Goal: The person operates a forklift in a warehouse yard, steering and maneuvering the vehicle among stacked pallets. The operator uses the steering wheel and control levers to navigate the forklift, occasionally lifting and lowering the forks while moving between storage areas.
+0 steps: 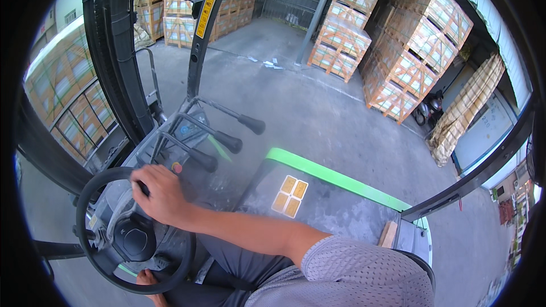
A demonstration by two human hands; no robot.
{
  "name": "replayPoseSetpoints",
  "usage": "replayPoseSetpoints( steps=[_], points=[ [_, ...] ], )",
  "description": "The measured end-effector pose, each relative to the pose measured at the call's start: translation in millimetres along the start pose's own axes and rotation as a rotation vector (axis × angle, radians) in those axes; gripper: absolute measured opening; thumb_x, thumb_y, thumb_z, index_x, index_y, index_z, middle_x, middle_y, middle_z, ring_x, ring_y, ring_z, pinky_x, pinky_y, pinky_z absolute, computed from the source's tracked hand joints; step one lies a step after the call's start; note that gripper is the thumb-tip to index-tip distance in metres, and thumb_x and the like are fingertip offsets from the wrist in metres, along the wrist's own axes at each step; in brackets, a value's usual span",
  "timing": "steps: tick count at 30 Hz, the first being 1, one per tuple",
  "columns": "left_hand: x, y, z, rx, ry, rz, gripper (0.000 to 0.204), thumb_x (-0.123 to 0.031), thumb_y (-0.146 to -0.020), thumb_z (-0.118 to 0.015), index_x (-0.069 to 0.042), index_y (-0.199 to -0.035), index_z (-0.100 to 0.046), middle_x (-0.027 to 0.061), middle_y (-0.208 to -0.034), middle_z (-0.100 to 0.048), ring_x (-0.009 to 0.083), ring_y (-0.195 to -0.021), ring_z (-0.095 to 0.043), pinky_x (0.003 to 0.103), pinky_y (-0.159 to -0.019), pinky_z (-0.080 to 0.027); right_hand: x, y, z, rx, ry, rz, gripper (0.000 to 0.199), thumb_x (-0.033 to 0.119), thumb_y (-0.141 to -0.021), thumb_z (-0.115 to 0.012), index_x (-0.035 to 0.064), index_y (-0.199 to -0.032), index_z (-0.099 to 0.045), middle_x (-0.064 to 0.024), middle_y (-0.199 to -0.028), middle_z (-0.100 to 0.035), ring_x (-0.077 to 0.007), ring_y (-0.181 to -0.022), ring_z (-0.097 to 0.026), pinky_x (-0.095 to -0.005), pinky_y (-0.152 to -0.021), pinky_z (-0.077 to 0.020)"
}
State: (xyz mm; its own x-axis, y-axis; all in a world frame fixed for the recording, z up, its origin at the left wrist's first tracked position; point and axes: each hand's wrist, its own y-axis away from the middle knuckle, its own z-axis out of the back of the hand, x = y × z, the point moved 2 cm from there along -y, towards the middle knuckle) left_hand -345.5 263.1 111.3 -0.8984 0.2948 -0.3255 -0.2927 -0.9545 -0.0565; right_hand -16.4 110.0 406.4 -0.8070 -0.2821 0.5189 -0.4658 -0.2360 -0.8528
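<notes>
Reaching across the view, my right hand (159,194) is closed on the upper right of the black steering wheel (86,224), its fingers curled over the rim. My left hand (146,278) shows only in small part at the wheel's bottom, behind the rim, so I cannot tell what its fingers do. To the right of my right hand stand several control levers (230,142) with black grips. A red button (177,167) sits close by my right hand. The round black hub (135,237) is at the wheel's middle.
A black mast (116,51) and a cab pillar (202,28) rise ahead. Right of the levers lies a dark cover (335,207) with a green edge (341,177). Tall stacks of wooden crates (418,45) stand beyond the concrete floor, near a parked motorbike (427,108) and a hanging tarp (466,111).
</notes>
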Motion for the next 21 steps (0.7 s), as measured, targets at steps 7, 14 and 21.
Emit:
replayPoseSetpoints(
  steps=[7,14,21],
  points=[
    [0,-24,-5,0.153,0.025,-0.393,0.031,-0.027,-0.092,-0.065,0.002,-0.094,-0.073,0.025,-0.09,-0.073,0.0446,-0.085,-0.069,0.055,-0.076,-0.053,21,-40,-108,0.016,-0.053,-0.045,0.015,0.005,-0.081,-0.069,0.0035,-0.09,-0.057,-0.0162,-0.088,-0.061,-0.0377,-0.087,-0.06,-0.0491,-0.077,-0.0461],
    [-1,-12,6,0.248,-0.13,-0.151,0.032,-0.03,-0.097,-0.063,0.001,-0.095,-0.07,0.0243,-0.092,-0.071,0.0477,-0.097,-0.066,0.058,-0.082,-0.052,98,5,-161,0.156,-0.189,0.027,0.014,0.004,-0.075,-0.068,0.0008,-0.085,-0.059,-0.0179,-0.088,-0.056,-0.0342,-0.087,-0.056,-0.0478,-0.08,-0.0454],
    [-1,-7,18,0.199,-0.233,-0.129,0.028,-0.03,-0.093,-0.065,-0.003,-0.086,-0.069,0.0197,-0.089,-0.072,0.0411,-0.092,-0.069,0.055,-0.079,-0.052,158,107,-147,0.277,-0.279,0.121,0.019,0.005,-0.076,-0.073,0.0006,-0.089,-0.059,-0.015,-0.092,-0.057,-0.0332,-0.09,-0.058,-0.0505,-0.091,-0.0479]
  ],
)
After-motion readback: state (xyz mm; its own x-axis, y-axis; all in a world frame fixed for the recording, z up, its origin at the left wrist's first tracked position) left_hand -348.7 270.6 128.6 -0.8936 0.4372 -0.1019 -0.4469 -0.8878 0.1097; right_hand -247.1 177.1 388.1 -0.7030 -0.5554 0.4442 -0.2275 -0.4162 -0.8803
